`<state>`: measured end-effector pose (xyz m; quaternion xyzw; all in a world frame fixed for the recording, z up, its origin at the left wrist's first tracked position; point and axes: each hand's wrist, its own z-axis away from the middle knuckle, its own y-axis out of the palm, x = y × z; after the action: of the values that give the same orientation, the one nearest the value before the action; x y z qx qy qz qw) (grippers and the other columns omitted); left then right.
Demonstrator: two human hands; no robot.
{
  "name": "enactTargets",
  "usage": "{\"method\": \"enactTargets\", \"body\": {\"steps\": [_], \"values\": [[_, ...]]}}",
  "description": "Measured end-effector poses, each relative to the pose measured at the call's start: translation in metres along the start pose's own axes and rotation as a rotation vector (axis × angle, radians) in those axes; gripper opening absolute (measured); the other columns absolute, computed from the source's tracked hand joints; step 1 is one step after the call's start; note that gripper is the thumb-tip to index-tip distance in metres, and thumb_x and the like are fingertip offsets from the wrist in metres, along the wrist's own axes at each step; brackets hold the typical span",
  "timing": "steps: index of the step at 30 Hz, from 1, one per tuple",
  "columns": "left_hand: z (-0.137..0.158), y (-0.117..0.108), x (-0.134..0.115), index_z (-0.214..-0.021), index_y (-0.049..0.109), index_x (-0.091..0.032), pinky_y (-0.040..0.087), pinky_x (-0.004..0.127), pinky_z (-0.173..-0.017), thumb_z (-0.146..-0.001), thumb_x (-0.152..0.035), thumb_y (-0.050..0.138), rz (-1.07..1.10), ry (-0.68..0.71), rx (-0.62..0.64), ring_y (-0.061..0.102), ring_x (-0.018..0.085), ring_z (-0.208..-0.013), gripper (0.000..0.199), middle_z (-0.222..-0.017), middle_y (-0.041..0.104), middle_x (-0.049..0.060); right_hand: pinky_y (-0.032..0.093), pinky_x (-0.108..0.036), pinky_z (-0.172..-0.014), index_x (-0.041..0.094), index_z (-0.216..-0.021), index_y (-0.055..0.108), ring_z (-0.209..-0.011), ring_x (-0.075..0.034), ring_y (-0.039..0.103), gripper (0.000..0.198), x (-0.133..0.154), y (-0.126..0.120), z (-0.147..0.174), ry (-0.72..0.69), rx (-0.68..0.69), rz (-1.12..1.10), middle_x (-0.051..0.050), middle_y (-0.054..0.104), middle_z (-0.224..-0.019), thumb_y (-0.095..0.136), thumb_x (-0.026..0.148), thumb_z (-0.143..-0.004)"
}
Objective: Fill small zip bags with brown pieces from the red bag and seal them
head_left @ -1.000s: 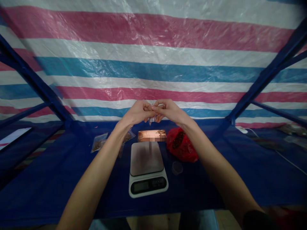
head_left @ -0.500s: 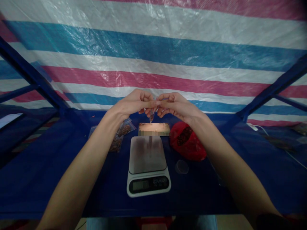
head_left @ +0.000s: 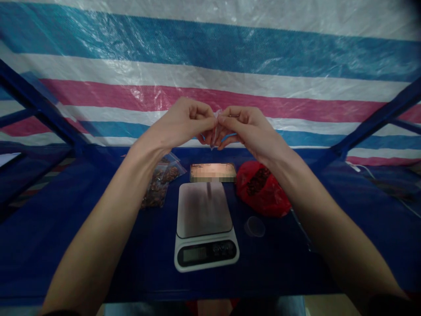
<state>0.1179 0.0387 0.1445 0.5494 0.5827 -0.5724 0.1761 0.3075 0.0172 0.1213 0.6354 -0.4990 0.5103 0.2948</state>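
Observation:
Between my two hands hangs a small clear plastic bag point(head_left: 215, 131), raised above the far side of the table. My left hand point(head_left: 189, 120) pinches its left edge with thumb and fingers, and my right hand point(head_left: 245, 125) pinches the right edge. The fingertips almost meet, and much of the bag is hidden behind them. Whether anything is inside it I cannot tell. Below stands a white kitchen scale point(head_left: 204, 210) with a bare steel plate; its display digits are too dim to read.
Filled zip bags point(head_left: 157, 188) of brown pieces lie at left. A lit phone point(head_left: 213, 172) rests behind the scale. On the right sit a red plastic bag point(head_left: 279, 199) of dark bits and a small clear cup point(head_left: 255, 227). Blue frame bars point(head_left: 375, 116) flank the blue table.
Both hands have risen with the small bag and the fingertips have drawn slightly apart. The camera view has shifted a little.

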Motion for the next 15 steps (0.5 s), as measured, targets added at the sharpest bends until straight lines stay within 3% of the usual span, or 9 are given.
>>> {"method": "enactTargets", "body": {"steps": [4, 9, 15], "values": [[-0.004, 0.004, 0.008, -0.078, 0.068, -0.015, 0.051, 0.024, -0.067, -0.087, -0.023, 0.072, -0.006, 0.013, 0.018, 0.069, 0.016, -0.075, 0.012, -0.068, 0.065, 0.0, 0.06, -0.029, -0.061, 0.02, -0.088, 0.063, -0.07, -0.017, 0.072, 0.018, -0.005, 0.0, -0.002, 0.001, -0.005, 0.055, -0.004, 0.072, -0.078, 0.068, 0.033, -0.1], [-0.005, 0.01, 0.011, -0.067, 0.066, -0.016, 0.042, 0.024, -0.059, -0.082, -0.018, 0.066, -0.165, 0.041, 0.019, 0.062, 0.014, -0.064, 0.015, -0.06, 0.062, 0.0, 0.045, -0.024, -0.048, 0.022, -0.08, 0.057, -0.051, -0.011, 0.056, 0.016, -0.015, -0.004, -0.007, -0.077, -0.014, 0.249, 0.002, 0.063, -0.064, 0.058, 0.02, -0.096], [-0.008, 0.017, 0.016, -0.054, 0.058, -0.019, 0.031, 0.028, -0.057, -0.072, -0.015, 0.069, -0.408, 0.024, -0.04, 0.049, 0.013, -0.057, 0.022, -0.051, 0.05, -0.002, 0.03, -0.028, -0.055, 0.022, -0.069, 0.052, -0.059, -0.014, 0.049, 0.019, -0.027, -0.011, -0.011, -0.125, -0.034, 0.634, 0.0, 0.058, -0.063, 0.055, 0.009, -0.083]]}}
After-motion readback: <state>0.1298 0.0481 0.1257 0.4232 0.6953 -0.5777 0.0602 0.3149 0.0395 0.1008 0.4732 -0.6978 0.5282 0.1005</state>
